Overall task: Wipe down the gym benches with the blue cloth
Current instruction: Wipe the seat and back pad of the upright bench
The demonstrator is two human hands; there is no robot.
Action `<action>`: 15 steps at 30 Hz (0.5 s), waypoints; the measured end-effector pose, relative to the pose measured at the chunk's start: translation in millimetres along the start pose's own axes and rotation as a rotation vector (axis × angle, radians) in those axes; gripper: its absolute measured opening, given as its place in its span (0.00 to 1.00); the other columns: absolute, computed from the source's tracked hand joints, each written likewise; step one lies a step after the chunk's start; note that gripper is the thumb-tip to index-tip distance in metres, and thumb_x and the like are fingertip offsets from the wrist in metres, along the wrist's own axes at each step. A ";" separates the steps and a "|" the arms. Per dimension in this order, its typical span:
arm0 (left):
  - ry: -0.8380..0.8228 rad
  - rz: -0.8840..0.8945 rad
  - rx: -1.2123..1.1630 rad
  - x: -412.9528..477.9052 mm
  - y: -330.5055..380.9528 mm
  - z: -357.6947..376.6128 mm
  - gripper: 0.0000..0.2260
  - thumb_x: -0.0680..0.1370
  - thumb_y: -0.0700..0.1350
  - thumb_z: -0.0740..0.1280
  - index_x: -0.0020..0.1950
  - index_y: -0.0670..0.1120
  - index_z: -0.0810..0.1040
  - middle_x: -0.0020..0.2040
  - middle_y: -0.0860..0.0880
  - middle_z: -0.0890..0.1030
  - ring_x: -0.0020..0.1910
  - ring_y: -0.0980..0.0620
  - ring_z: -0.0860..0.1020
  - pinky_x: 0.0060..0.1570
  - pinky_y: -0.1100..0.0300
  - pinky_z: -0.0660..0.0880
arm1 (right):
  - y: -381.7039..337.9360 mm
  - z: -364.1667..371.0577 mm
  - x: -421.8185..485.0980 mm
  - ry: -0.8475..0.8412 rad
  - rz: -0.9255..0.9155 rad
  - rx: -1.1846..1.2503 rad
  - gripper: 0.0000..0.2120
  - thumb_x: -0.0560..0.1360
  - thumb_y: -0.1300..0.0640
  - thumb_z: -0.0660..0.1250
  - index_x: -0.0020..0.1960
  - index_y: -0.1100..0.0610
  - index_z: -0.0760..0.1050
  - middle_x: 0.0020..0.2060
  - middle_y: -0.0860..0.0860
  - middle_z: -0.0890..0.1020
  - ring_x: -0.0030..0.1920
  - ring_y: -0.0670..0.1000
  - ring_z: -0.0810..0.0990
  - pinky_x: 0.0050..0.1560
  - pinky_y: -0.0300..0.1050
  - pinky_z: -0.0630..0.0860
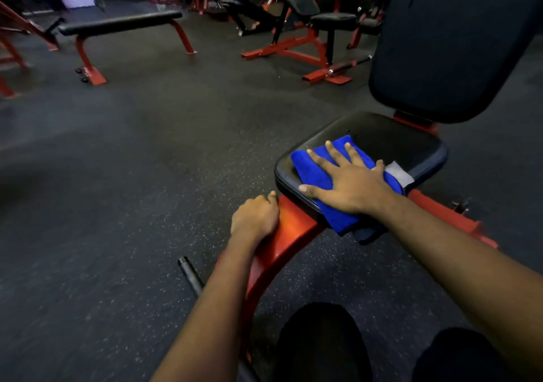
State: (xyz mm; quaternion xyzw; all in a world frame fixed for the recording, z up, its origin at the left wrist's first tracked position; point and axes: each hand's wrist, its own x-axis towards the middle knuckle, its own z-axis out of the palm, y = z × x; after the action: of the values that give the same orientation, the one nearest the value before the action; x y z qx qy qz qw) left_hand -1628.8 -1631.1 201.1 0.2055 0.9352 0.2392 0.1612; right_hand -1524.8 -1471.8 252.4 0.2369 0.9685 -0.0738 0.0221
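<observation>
Blue cloth on the near left part of the seat surface, one end hanging off the near edge. Right hand flat on top, fingers spread wide. Left hand just near-left of the seat, fingers curled over the red frame. Bare padding toward the far right corner. Back pad upright just behind the seat. Open floor to the left; flat bench and incline bench well beyond.

Right hand flat on blue cloth atop seat pad; left hand grips red frame.
</observation>
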 end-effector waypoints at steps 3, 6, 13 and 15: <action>-0.129 0.048 -0.054 10.8 -9.2 -3.5 0.30 0.83 0.60 0.44 0.67 0.38 0.72 0.68 0.34 0.72 0.68 0.37 0.70 0.66 0.49 0.66 | -3.8 10.2 -9.5 0.092 -0.014 -0.063 0.37 0.70 0.22 0.43 0.76 0.31 0.40 0.79 0.42 0.42 0.79 0.53 0.42 0.69 0.76 0.50; -0.080 0.062 -0.073 12.2 -11.6 -0.6 0.29 0.83 0.59 0.46 0.66 0.38 0.73 0.66 0.34 0.73 0.66 0.37 0.71 0.64 0.48 0.67 | -13.0 18.3 -5.8 0.171 0.008 -0.121 0.32 0.75 0.27 0.42 0.77 0.32 0.42 0.80 0.43 0.45 0.79 0.54 0.46 0.69 0.74 0.53; -0.013 0.041 -0.049 3.4 -7.2 2.3 0.26 0.84 0.56 0.47 0.66 0.39 0.73 0.66 0.35 0.74 0.65 0.37 0.73 0.63 0.47 0.68 | -22.9 6.1 18.5 0.105 0.054 -0.055 0.26 0.80 0.33 0.43 0.77 0.33 0.46 0.80 0.42 0.47 0.79 0.54 0.46 0.69 0.73 0.53; 0.020 0.042 -0.061 2.2 -10.4 3.5 0.26 0.83 0.56 0.48 0.65 0.39 0.74 0.65 0.35 0.75 0.65 0.36 0.73 0.62 0.46 0.69 | -19.6 10.5 -2.2 0.159 0.012 -0.071 0.26 0.80 0.34 0.42 0.77 0.34 0.46 0.80 0.41 0.48 0.79 0.52 0.48 0.70 0.70 0.55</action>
State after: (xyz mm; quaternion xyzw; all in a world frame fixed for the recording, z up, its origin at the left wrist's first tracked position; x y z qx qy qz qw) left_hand -1632.5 -1637.0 192.4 0.2176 0.9245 0.2731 0.1532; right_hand -1531.8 -1491.5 244.8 0.2467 0.9678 -0.0201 -0.0458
